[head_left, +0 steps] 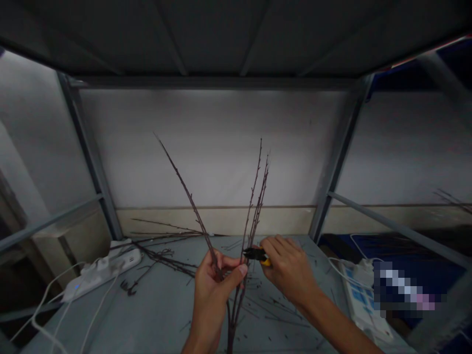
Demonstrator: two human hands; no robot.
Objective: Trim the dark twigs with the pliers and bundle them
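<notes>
The left hand (217, 282) grasps a bare branched twig (235, 314) upright, while the clenched right hand (289, 268) grips yellow-handled side cutters (256, 255), black jaws just beside the twig's stems, above a grey metal shelf (162, 314) strewn with loose twigs (165, 260).

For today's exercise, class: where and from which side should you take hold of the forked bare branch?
Take the grip low on the forked bare branch, on the single stem below where its shoots part, coming from the near side. The stem looks thickest there, while the shoots taper to thin, spreading tips, and the yellow-handled cutters sit among them.
</notes>
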